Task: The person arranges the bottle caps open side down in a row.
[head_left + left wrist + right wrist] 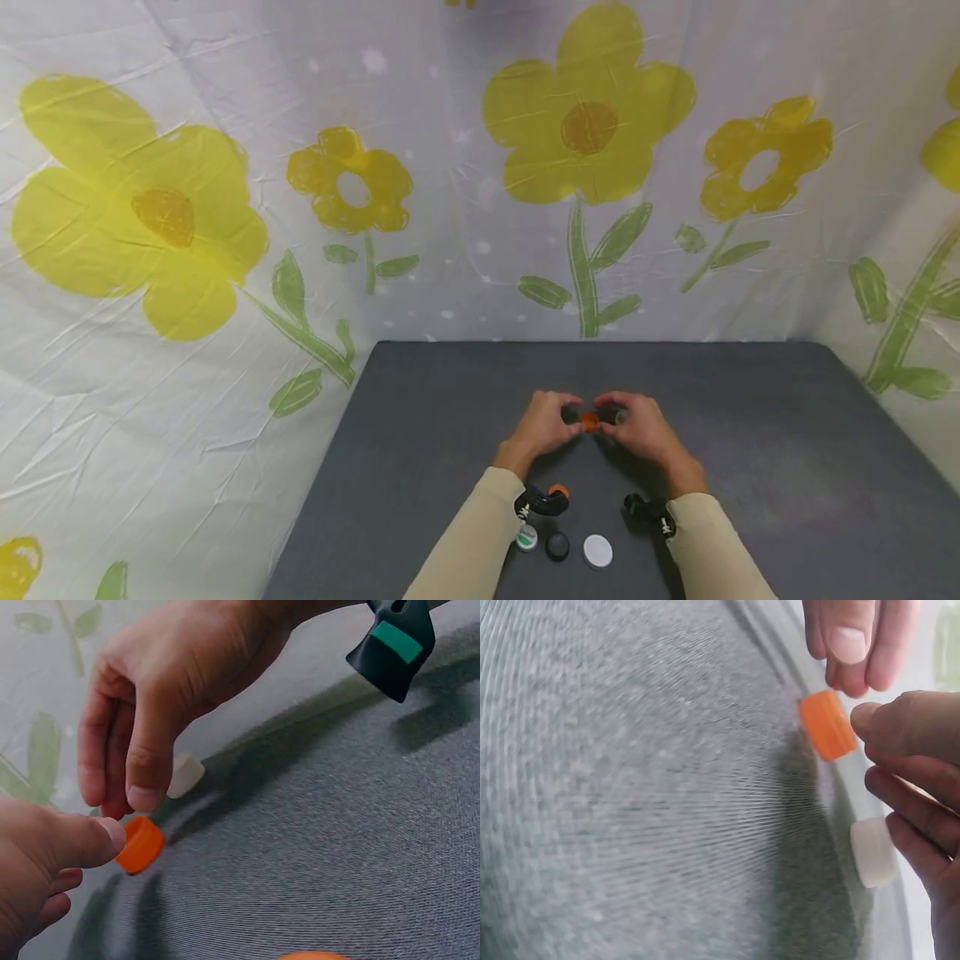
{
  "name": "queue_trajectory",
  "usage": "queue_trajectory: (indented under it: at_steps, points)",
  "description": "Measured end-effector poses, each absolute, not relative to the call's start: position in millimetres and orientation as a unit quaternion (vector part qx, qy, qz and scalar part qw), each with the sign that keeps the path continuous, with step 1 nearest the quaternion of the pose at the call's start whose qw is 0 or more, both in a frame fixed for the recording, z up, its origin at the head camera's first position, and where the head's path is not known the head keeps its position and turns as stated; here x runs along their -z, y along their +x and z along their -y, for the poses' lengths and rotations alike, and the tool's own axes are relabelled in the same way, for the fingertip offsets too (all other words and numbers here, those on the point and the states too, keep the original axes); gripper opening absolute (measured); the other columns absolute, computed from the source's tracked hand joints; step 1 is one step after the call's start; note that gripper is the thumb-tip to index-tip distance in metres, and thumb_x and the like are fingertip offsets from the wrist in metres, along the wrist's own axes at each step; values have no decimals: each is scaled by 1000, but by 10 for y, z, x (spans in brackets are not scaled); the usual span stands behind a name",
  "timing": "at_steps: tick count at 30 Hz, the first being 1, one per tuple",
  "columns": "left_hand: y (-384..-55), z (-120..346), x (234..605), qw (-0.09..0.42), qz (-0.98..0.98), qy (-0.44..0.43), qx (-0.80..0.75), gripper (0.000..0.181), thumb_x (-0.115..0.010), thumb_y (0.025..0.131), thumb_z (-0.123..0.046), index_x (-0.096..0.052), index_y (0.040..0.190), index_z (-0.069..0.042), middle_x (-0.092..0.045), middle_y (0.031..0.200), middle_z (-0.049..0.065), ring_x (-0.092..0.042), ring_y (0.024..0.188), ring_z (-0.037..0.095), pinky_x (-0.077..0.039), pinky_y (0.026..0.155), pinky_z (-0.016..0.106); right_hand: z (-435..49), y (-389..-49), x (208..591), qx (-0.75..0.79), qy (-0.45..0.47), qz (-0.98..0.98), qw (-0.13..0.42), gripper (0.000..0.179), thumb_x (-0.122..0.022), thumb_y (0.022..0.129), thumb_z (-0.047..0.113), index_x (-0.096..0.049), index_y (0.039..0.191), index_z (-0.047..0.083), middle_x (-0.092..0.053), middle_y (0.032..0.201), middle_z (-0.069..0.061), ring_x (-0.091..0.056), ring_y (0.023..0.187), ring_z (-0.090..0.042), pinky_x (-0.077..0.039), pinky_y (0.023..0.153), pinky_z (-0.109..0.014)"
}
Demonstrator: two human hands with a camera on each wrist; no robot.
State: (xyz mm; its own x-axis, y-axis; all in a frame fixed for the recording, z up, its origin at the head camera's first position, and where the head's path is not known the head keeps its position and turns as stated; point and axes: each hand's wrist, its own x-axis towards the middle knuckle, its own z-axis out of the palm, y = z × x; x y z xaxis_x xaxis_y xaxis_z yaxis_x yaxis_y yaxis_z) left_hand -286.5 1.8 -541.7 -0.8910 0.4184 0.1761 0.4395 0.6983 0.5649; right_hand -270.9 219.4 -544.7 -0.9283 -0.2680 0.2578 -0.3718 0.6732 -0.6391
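An orange bottle cap (591,422) stands on the dark grey table between both hands. My left hand (546,423) is at its left side, the thumb tip overlapping the cap's edge in the left wrist view. From the other side my right hand (636,427) has its thumb tip right at the cap (827,725). Each hand's index finger arches beyond the cap, with a gap between thumb and finger. A whitish cap (874,851) sits beside the right hand's fingers, partly covered by them in the head view.
Nearer the body lie a second orange cap (558,492), partly behind the left wrist camera, a white cap with a green mark (527,537), a black cap (557,547) and a plain white cap (597,551). A flower-printed curtain (450,275) hangs behind the table (787,467).
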Motion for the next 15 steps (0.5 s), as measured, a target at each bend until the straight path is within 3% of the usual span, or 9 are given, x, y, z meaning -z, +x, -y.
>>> queue_trajectory:
  at_steps: [8, 15]
  points:
    - [-2842, -72, 5521, -4, 918, -217, 333, 32, -87, 95, -18, -83, 126, -14, -82, 125, 1, -74, 123, 20, -58, 108, 35, -2156, -2733, 5510, -345, 169, 922, 41, 30, -87, 91, 10, -81, 121, 10, -81, 119, -10, -74, 110, -34, -60, 94, -58]
    - [-2862, -109, 5533, 15, 918, -219, 329, 25, -88, 95, -16, -85, 120, -15, -84, 116, -1, -76, 114, 17, -60, 101, 30, -2137, -2748, 5534, -339, 177, 922, 61, 27, -87, 90, 7, -83, 116, 11, -82, 114, -9, -75, 105, -32, -60, 88, -53]
